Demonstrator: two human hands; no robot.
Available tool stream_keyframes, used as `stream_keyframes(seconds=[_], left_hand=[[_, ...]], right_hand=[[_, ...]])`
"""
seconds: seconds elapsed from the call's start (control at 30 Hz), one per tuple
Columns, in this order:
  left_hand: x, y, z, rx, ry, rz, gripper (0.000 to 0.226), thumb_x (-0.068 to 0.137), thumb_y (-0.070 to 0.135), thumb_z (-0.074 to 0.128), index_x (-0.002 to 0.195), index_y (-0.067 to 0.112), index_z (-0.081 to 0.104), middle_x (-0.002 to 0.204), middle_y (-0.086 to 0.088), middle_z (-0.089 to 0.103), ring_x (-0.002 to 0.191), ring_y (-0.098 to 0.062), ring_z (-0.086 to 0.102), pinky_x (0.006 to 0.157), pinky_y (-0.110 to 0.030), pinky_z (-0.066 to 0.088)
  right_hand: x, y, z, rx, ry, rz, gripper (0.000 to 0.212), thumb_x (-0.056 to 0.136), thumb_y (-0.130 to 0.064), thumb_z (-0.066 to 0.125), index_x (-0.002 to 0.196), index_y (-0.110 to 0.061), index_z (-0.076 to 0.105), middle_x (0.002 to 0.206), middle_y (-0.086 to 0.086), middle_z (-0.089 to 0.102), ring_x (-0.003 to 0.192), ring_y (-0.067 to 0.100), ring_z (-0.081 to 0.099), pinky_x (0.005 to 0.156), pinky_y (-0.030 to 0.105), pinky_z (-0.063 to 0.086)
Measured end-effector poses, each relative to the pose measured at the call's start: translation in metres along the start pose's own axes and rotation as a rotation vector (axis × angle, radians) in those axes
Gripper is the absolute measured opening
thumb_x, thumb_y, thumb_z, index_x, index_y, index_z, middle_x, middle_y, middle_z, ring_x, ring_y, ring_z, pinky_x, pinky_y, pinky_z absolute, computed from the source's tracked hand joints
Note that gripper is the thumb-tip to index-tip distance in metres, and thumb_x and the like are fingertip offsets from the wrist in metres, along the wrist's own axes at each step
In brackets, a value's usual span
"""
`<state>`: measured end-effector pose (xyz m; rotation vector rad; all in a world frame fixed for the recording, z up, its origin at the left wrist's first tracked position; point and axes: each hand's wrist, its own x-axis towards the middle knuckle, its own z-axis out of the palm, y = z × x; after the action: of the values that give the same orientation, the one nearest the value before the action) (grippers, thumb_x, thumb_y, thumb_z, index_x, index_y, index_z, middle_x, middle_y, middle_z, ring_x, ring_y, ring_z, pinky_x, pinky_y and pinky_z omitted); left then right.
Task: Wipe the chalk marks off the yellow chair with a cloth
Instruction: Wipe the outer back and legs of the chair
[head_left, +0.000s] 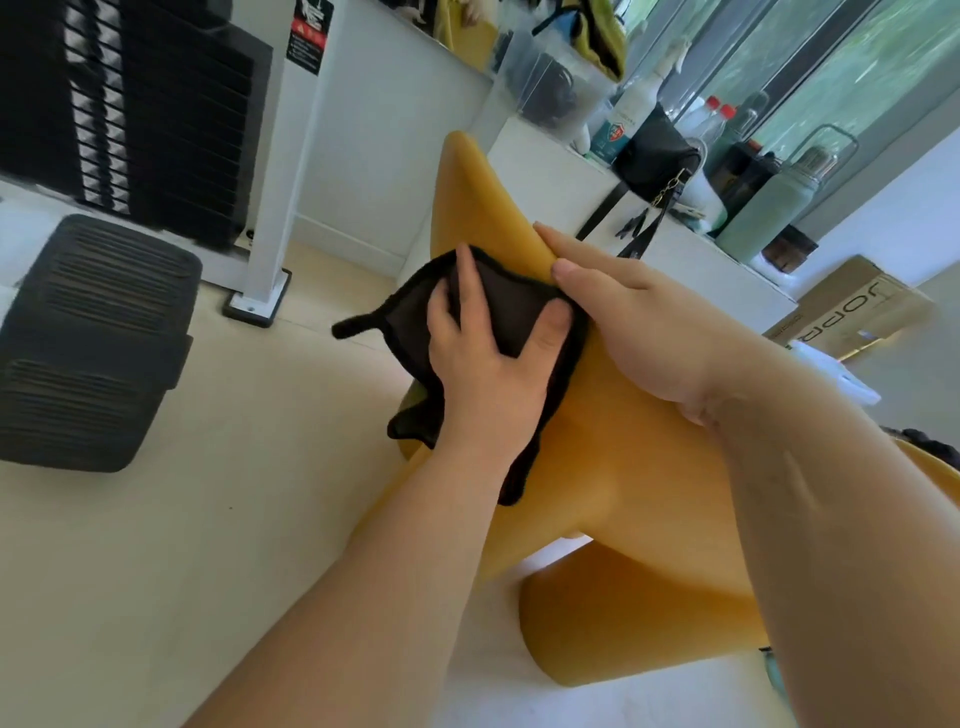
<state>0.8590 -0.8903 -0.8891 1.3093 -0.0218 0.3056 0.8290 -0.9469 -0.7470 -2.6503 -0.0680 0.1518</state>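
The yellow chair (623, 467) fills the middle of the view, its curved backrest rising toward the top centre. A dark brown cloth (514, 312) lies pressed flat against the left face of the backrest. My left hand (483, 358) is spread on the cloth, fingers apart and thumb to the right, holding it against the chair. My right hand (639, 332) grips the backrest's edge from the right, fingers wrapped over the rim just above the cloth. No chalk marks show; the cloth and hands cover that area.
A black ribbed pad (93, 343) lies on the pale floor at left. A white post with a base plate (265, 291) stands behind it. A white ledge (717, 260) at right carries a black bag, bottles and a green flask. A cardboard box (857, 306) sits far right.
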Motion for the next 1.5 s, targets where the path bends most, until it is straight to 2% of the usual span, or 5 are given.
stream_keyframes(seconds=[0.37, 0.73, 0.97, 1.17, 1.5], left_hand=[[0.073, 0.03, -0.015, -0.243, -0.062, -0.066, 0.082, 0.076, 0.064, 0.059, 0.148, 0.06, 0.02, 0.161, 0.012, 0.027, 0.144, -0.017, 0.035, 0.116, -0.052, 0.034], [0.007, 0.051, 0.022, -0.117, 0.128, -0.086, 0.09, 0.075, 0.05, 0.06, 0.151, 0.055, 0.011, 0.166, 0.008, 0.013, 0.146, -0.029, 0.028, 0.117, -0.051, 0.029], [0.081, 0.04, -0.012, -0.314, -0.011, -0.233, 0.088, 0.071, 0.056, 0.066, 0.149, 0.055, 0.026, 0.146, 0.005, 0.049, 0.124, -0.022, 0.056, 0.106, -0.05, 0.046], [0.008, 0.039, 0.019, -0.2, 0.111, -0.139, 0.089, 0.072, 0.078, 0.044, 0.151, 0.053, 0.009, 0.166, 0.014, 0.01, 0.152, -0.02, 0.018, 0.12, -0.053, 0.024], [0.077, 0.006, -0.012, -0.367, 0.065, -0.385, 0.092, 0.056, 0.095, 0.044, 0.141, 0.061, 0.034, 0.153, 0.013, 0.043, 0.14, -0.021, 0.043, 0.115, -0.052, 0.032]], right_hand=[[0.001, -0.002, -0.005, 0.221, -0.008, 0.198, 0.032, 0.099, -0.068, 0.036, 0.107, -0.062, 0.067, 0.115, -0.011, 0.072, 0.107, 0.019, 0.068, 0.1, 0.046, 0.054], [-0.009, 0.008, -0.016, 0.499, -0.091, 0.192, 0.1, 0.074, -0.098, 0.013, 0.115, -0.033, 0.076, 0.115, 0.005, 0.076, 0.105, 0.026, 0.073, 0.1, 0.051, 0.052], [-0.004, 0.003, -0.005, 0.272, -0.016, 0.161, 0.121, 0.036, -0.113, 0.017, 0.128, -0.05, 0.064, 0.134, -0.004, 0.065, 0.122, 0.027, 0.061, 0.107, 0.056, 0.044], [-0.006, -0.002, 0.003, -0.127, 0.096, -0.029, 0.059, 0.101, -0.066, 0.02, 0.127, -0.034, 0.063, 0.123, -0.005, 0.066, 0.119, 0.02, 0.057, 0.097, 0.036, 0.04], [-0.032, 0.006, 0.024, -0.757, 0.259, -0.107, 0.055, 0.098, -0.058, 0.016, 0.144, -0.034, 0.034, 0.1, -0.008, 0.062, 0.087, 0.019, 0.061, 0.076, 0.041, 0.053]])
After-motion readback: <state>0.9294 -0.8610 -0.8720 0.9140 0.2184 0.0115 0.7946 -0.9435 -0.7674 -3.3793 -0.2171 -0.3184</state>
